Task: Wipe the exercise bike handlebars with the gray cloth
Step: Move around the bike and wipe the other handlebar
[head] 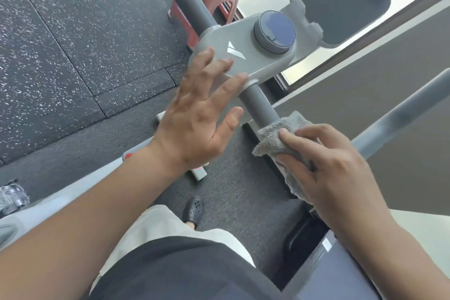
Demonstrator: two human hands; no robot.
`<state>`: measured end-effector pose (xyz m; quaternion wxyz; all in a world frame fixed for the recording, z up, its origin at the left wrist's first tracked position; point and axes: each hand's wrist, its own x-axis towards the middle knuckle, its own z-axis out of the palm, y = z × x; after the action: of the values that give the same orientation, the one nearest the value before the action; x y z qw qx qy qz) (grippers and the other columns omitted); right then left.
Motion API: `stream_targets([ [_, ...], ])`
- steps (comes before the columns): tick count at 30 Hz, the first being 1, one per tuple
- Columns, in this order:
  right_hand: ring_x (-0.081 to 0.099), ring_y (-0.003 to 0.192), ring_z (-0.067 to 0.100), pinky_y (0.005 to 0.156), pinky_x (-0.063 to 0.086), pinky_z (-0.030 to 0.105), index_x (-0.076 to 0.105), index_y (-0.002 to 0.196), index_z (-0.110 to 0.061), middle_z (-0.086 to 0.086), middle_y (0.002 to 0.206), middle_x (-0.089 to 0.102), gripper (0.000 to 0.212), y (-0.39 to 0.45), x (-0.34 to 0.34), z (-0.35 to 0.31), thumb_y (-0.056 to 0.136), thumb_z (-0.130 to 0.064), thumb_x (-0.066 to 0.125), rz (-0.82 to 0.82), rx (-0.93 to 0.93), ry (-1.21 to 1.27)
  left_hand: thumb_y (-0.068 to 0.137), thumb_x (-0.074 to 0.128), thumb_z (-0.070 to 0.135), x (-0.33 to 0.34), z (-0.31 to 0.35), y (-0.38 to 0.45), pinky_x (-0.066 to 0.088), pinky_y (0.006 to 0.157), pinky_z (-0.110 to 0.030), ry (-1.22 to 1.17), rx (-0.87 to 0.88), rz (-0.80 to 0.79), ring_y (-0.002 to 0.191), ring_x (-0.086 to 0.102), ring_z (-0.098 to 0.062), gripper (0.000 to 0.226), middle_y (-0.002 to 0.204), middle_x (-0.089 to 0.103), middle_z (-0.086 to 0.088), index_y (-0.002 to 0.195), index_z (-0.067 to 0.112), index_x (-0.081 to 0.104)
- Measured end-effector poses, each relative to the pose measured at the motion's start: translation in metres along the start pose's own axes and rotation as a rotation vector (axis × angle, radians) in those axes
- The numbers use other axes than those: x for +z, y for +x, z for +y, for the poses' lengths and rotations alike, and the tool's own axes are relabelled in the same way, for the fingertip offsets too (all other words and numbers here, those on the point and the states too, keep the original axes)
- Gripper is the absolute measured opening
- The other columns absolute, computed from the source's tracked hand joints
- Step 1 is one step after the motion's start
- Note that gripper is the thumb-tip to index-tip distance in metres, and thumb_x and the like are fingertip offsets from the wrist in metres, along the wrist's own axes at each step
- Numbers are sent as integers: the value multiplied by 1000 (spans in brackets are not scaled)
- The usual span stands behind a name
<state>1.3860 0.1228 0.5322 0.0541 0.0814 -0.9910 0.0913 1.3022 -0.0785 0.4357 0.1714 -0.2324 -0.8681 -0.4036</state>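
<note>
Gray cloth (280,134) sits wrapped over the handlebar (259,102), where our right hand (336,165) curls round it to rub the bar. Our left hand (194,114) lies spread, fingers straight, on the console (243,53), likely steadying the bike.

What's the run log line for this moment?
stage: wiping | right hand: grips gray cloth on handlebar | left hand: open on console

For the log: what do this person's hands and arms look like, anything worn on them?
Both the left hand and the right hand are bare: no gloves, rings, watch or wristband visible. Both forearms are uncovered right to the frame edge, so no sleeves show. No markings or tattoos are visible on either.
</note>
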Motion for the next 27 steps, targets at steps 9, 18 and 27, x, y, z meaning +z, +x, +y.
stream_targets([
  [9,53,90,30,85,39,28,72,116,-18,7,109,65,27,-1,27,-17,89,-20,71,164,63,-7,98,48,37,-2,6,-5,20,123,-55,12,-31,-54,150,19,-44,54,153,38,-21,144,9,51],
  [18,51,102,32,93,37,30,70,118,-21,13,116,57,29,-78,-3,37,91,-24,62,218,245,-49,97,46,42,-5,16,-8,13,126,-47,95,-45,-83,148,18,-43,54,153,35,-21,143,14,50],
  [27,49,98,28,93,42,32,68,123,-19,6,119,53,31,-61,19,23,93,-27,61,250,113,-3,95,49,42,15,61,-21,29,115,-60,78,23,-152,140,32,-42,46,145,44,-21,126,14,66],
])
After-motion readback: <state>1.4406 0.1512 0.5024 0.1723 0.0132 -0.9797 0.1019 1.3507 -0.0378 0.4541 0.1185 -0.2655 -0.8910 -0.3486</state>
